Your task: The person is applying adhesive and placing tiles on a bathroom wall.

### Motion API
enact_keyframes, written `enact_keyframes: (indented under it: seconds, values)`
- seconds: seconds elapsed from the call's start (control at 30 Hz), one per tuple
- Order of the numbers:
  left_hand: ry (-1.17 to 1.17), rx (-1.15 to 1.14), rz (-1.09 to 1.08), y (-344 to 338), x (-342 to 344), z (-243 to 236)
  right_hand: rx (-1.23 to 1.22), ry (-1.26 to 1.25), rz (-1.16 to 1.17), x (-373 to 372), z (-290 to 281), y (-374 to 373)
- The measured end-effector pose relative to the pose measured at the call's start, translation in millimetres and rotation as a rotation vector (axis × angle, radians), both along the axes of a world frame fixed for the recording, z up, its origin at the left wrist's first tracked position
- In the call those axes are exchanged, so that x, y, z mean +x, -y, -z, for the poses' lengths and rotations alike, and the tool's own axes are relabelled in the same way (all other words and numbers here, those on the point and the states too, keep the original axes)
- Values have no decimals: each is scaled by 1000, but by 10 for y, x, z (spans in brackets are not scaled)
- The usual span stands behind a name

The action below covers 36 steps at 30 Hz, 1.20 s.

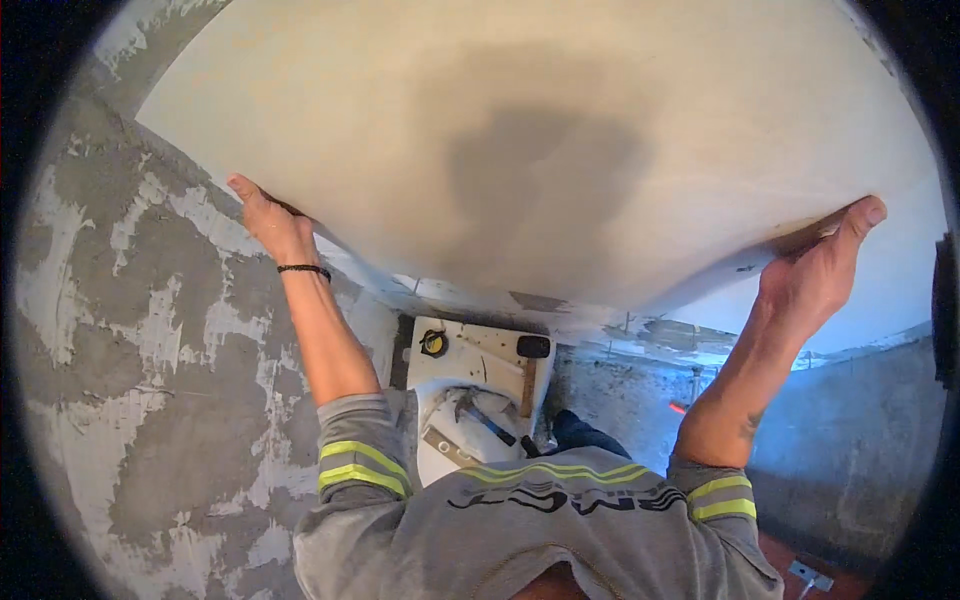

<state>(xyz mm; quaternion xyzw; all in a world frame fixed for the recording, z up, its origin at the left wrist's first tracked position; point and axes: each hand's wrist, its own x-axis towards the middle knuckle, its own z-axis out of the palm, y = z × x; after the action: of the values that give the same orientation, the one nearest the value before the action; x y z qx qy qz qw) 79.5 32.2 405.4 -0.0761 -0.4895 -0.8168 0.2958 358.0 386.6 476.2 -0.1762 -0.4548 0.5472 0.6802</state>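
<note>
A large, smooth, cream-coloured tile (330, 110) fills the upper view, standing up in front of the wall. A dark shadow falls across its middle. My left hand (275, 225) grips the tile near its lower left corner, thumb up, fingers hidden behind or under the edge. On the other side, my right hand (815, 265) holds the lower right edge the same way, its thumb pointing outward. Both arms are raised and spread wide. A dark bracelet (304, 269) circles my left wrist.
Below the tile stands a white toilet (425, 372) with a yellow-and-black tape measure (433, 343), a dark phone-like object (533, 346), a brown strip (528, 390) and a hammer (480, 412) on it. Rough plaster wall (150, 400) rises at the left; a grey wall (850, 430) is at the right.
</note>
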Motion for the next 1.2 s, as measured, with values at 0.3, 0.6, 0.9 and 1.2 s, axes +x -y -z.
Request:
enact_keyframes:
  seconds: [0.3, 0.6, 0.9, 1.2]
  values:
    - [85, -36, 60, -24, -1, -66, 92, 135, -32, -44, 126, -92]
    - [199, -91, -39, -287, 159, -216, 298, 599, 58, 322, -56, -283]
    - [137, -35, 115, -124, 114, -172, 390, 657, 272, 409, -137, -509]
    - [139, -182, 101, -28, -79, -92, 510, 624, 304, 403, -207, -557]
